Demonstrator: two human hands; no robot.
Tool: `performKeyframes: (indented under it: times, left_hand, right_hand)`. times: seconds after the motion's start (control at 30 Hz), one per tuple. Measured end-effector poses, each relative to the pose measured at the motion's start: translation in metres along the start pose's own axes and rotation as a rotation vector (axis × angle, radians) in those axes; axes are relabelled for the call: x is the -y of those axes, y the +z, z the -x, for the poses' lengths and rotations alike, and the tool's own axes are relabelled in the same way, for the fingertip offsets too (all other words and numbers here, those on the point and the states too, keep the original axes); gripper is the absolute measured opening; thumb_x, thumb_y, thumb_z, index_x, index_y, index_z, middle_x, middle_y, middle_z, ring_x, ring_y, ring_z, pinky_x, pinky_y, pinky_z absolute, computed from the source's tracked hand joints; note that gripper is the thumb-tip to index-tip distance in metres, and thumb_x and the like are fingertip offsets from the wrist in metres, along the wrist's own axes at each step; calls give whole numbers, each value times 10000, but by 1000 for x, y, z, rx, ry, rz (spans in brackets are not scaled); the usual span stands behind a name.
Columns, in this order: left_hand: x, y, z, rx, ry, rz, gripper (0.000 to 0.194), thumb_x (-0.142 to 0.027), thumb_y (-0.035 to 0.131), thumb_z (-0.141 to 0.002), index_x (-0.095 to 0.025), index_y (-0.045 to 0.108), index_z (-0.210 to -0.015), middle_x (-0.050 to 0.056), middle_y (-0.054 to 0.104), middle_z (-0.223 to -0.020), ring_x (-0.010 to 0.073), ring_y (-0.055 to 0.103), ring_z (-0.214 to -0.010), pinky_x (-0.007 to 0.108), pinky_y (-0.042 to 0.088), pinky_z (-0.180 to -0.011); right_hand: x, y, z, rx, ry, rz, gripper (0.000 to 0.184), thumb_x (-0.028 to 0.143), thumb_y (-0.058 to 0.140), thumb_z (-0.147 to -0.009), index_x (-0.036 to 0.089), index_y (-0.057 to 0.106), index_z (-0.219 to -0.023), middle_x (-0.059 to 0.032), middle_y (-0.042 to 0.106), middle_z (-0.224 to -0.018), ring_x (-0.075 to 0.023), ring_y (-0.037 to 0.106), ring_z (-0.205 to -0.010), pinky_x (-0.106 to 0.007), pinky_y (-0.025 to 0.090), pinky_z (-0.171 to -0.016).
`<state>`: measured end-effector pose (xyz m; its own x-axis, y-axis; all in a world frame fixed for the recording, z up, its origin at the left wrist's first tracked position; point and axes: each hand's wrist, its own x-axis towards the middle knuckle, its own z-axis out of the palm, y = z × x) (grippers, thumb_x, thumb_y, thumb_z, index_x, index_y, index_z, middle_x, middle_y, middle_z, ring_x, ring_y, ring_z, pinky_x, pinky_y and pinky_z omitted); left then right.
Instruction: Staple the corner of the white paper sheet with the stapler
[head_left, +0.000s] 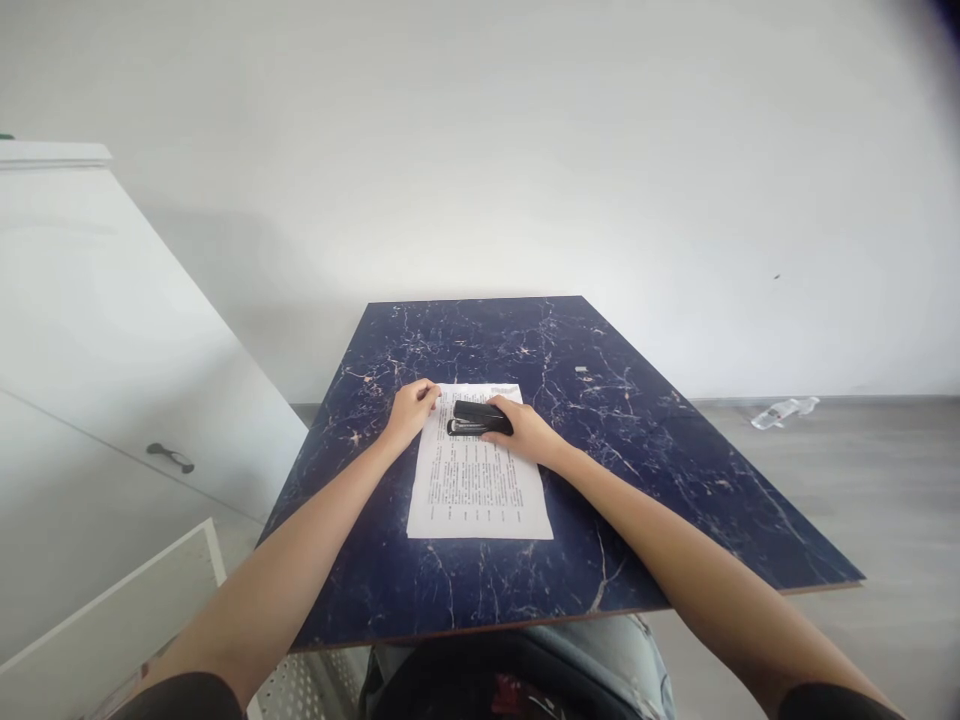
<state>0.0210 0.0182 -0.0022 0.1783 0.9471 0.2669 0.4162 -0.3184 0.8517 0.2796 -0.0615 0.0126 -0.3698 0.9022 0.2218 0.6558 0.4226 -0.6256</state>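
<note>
While the right hand [527,432] is gripping an oblong black stapler [474,418] over printed paper [480,500] on a marbled blue table [480,340], the left hand [412,408] is touching the paper's corner, its grip unclear.

No txt. legible. Printed sheet [487,490]: dense rows of dk. characters on wht. ground, too sm. to read; wording & any nos. indeterminate at this res. Stapler [484,411]: faint lt. marking on side, unclear whether lettering.
</note>
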Motion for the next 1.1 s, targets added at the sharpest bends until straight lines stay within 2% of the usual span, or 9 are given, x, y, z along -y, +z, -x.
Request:
performKeyframes:
  times: [0.3, 0.47, 0.6, 0.77, 0.83, 0.9, 1.0, 1.03, 1.1]
  left_hand:
    - [-3, 1, 2, 10, 1, -22, 261, -386, 567, -897, -198, 643, -731, -10, 591, -616, 158, 552, -604, 273, 400, -611]
    - [-3, -4, -1, -121, -16, 148, 223, -371, 606, -872, -195, 655, -745, -24, 538, -601, 136, 515, -581, 253, 376, -568]
    - [11, -24, -16, -229, -108, 396, 181, -339, 661, -813, -183, 651, -721, -30, 501, -577, 103, 433, -505, 235, 286, -479]
    - [28, -45, -28, -365, -197, 610, 149, -296, 667, -788, -183, 609, -711, -45, 439, -546, 88, 381, -470, 231, 278, -463]
    - [31, -45, -28, -355, -189, 609, 151, -299, 674, -795, -179, 616, -725, -42, 446, -560, 87, 390, -476, 231, 286, -464]
    - [32, -43, -28, -341, -182, 597, 168, -315, 692, -798, -172, 631, -734, -39, 457, -571, 84, 395, -480, 229, 286, -462]
    - [34, -40, -27, -330, -179, 584, 181, -324, 698, -798, -165, 638, -734, -39, 461, -581, 78, 392, -483, 226, 278, -463]
    - [34, -40, -27, -328, -177, 583, 183, -324, 697, -799, -163, 640, -732, -39, 461, -582, 77, 390, -484, 225, 275, -465]
    - [34, -39, -28, -323, -169, 569, 190, -322, 694, -805, -160, 642, -720, -37, 458, -577, 77, 384, -485, 227, 271, -468]
  right_hand:
    - [-14, -7, 0, 47, -33, 16, 367, 328, 740, -886, 232, 615, -1217, -42, 738, -1002, -222, 678, -870, -316, 471, -778]
    - [-1, 5, -1, 49, -24, 25, 377, 318, 702, -914, 216, 568, -1251, -82, 729, -1075, -242, 688, -911, -329, 491, -790]
    - [23, 27, -2, 105, -118, -26, 557, 294, 657, -942, 204, 423, -1440, -146, 684, -1249, -256, 693, -975, -362, 521, -854]
    - [38, 38, -6, 191, -212, -76, 591, 328, 633, -974, 196, 393, -1497, -171, 658, -1309, -280, 692, -1026, -415, 545, -904]
    - [25, 26, -10, 163, -247, -117, 654, 394, 683, -953, 243, 400, -1523, -148, 626, -1395, -290, 665, -1160, -434, 536, -985]
    - [-4, 3, -14, -22, -213, -90, 586, 422, 681, -949, 279, 483, -1482, -110, 604, -1447, -289, 602, -1289, -462, 489, -1088]
    - [-71, -44, -12, -478, 41, 171, 315, 318, 560, -968, 214, 677, -1241, -132, 691, -1278, -315, 598, -1257, -522, 443, -1128]
    - [-95, -60, -8, -567, 129, 257, 316, 270, 543, -944, 189, 697, -1208, -148, 697, -1255, -326, 589, -1258, -530, 430, -1137]
    - [-137, -84, 1, -642, 295, 360, 372, 230, 541, -903, 152, 711, -1224, -172, 691, -1268, -327, 601, -1226, -520, 435, -1126]
